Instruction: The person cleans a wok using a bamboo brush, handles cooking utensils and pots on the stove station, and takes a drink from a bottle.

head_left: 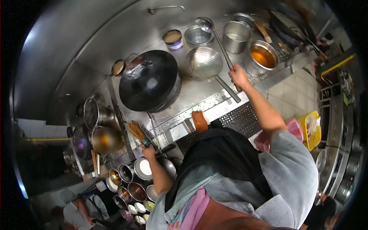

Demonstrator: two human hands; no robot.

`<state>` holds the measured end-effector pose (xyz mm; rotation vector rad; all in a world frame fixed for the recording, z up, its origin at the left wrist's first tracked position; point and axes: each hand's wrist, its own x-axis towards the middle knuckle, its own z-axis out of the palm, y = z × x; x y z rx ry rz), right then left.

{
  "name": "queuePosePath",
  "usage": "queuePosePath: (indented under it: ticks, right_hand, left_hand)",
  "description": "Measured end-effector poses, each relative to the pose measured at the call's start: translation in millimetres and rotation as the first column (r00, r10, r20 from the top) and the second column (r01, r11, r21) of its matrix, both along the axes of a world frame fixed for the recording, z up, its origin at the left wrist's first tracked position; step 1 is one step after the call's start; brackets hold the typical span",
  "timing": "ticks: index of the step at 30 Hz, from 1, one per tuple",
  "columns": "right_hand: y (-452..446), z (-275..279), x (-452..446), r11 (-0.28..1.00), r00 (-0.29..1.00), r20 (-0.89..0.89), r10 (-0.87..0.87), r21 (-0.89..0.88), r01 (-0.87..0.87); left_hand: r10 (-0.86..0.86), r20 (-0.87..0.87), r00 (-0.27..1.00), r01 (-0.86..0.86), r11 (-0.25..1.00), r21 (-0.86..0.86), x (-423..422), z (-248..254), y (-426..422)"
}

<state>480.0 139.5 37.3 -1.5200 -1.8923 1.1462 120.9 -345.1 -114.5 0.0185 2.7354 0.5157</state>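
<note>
My right hand (239, 78) is closed around the handle of a long metal ladle (222, 48), whose bowl points away over the stove top. Just left of that hand, a perforated strainer (205, 62) rests on the steel surface, its handle toward me. My left hand (148, 151) grips a bamboo wok brush (136, 130) by its green-wrapped end, bristles pointing away. Beyond the brush, a large black wok (150, 79) sits on the burner, tilted, with nothing visible inside.
Behind the strainer stand a metal pot (236, 37), a basin (198, 35) and a pot of orange liquid (264, 56). Several seasoning bowls (137, 191) fill the lower left. A yellow basket (312, 132) is at right. A person (86, 212) is at lower left.
</note>
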Motion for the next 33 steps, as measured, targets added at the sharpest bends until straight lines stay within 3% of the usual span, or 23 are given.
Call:
queuePosePath:
  ticks: [2, 3, 5, 6, 9, 10, 11, 13, 14, 15, 16, 17, 18, 19, 21, 23, 25, 27, 29, 31, 33]
  right_hand:
    - [59, -22, -31, 0.999, 0.996, 0.09, 0.025, 0.024, -0.028]
    - [86, -35, -45, 0.998, 0.982, 0.189, 0.028, 0.052, -0.039]
    - [142, -64, -68, 0.993, 0.954, 0.285, 0.094, 0.042, -0.11]
    - [161, -69, -83, 0.987, 0.918, 0.375, 0.133, 0.037, -0.159]
    - [197, -76, -113, 0.979, 0.887, 0.416, 0.198, -0.049, -0.196]
    - [228, -116, -124, 0.936, 0.833, 0.455, 0.313, 0.003, -0.353]
    - [238, -124, -134, 0.931, 0.829, 0.451, 0.331, -0.014, -0.364]
    - [242, -125, -146, 0.891, 0.976, 0.054, 0.21, -0.421, -0.168]
    - [239, -114, -144, 0.771, 0.974, -0.22, 0.058, -0.61, -0.183]
    - [242, -108, -146, 0.769, 0.973, -0.225, 0.061, -0.611, -0.189]
    - [242, -102, -146, 0.605, 0.888, -0.418, -0.189, -0.762, -0.23]
    - [243, -96, -146, 0.42, 0.729, -0.508, -0.459, -0.847, -0.326]
    - [242, -89, -146, 0.32, 0.621, -0.481, -0.62, -0.877, -0.36]
    - [238, -85, -143, 0.316, 0.619, -0.48, -0.621, -0.877, -0.362]
    - [226, -72, -133, 0.237, 0.499, -0.516, -0.697, -0.821, -0.519]
    - [208, -48, -121, 0.267, 0.501, -0.524, -0.689, -0.826, -0.496]
    - [180, -18, -105, 0.327, 0.541, -0.613, -0.576, -0.779, -0.535]
    - [150, 18, -92, 0.365, 0.593, -0.63, -0.502, -0.775, -0.515]
    - [114, 48, -83, 0.36, 0.593, -0.639, -0.49, -0.768, -0.529]
    - [76, 80, -76, 0.408, 0.587, -0.649, -0.485, -0.761, -0.504]
    - [39, 100, -63, 0.365, 0.538, -0.708, -0.458, -0.701, -0.613]
  left_hand:
    - [-0.107, -0.39, 0.915, 0.146, 0.987, 0.073, 9, 1, -8]
    - [-0.09, -0.388, 0.917, 0.124, 0.99, 0.064, 18, 11, -11]
    - [0.063, -0.379, 0.923, 0.04, 0.965, 0.259, 46, 41, -13]
    - [0.072, -0.429, 0.9, 0.033, 0.972, 0.233, 60, 45, -18]
    - [0.112, -0.517, 0.849, -0.004, 0.979, 0.204, 105, 57, -33]
    - [0.126, -0.521, 0.844, -0.035, 0.983, 0.18, 118, 60, -38]
    - [0.138, -0.527, 0.838, -0.065, 0.986, 0.154, 130, 63, -41]
    - [0.173, -0.561, 0.81, -0.07, 0.977, 0.2, 144, 66, -47]
    - [0.18, -0.569, 0.802, -0.081, 0.977, 0.195, 148, 67, -47]
    - [0.188, -0.577, 0.795, -0.088, 0.977, 0.197, 150, 68, -43]
    - [0.188, -0.581, 0.792, -0.088, 0.977, 0.196, 150, 69, -40]
    - [0.278, -0.522, 0.807, -0.124, 0.943, 0.309, 149, 74, -29]
    - [0.358, -0.452, 0.817, -0.162, 0.895, 0.415, 146, 82, -17]
    - [0.343, -0.451, 0.824, -0.122, 0.885, 0.449, 143, 89, -6]
    - [0.308, -0.396, 0.865, -0.06, 0.847, 0.528, 131, 102, 23]
    - [0.214, -0.335, 0.917, 0.041, 0.788, 0.615, 109, 92, 38]
    - [0.159, -0.223, 0.962, 0.043, 0.717, 0.696, 102, 117, 83]
    - [-0.077, -0.476, 0.876, 0.364, 0.753, 0.548, 85, 118, 116]
    - [-0.287, -0.497, 0.819, 0.519, 0.74, 0.427, 86, 153, 154]
    - [-0.455, -0.712, 0.534, 0.744, 0.653, 0.141, 74, 157, 182]
    - [-0.477, -0.703, 0.527, 0.75, 0.651, 0.12, 72, 153, 198]
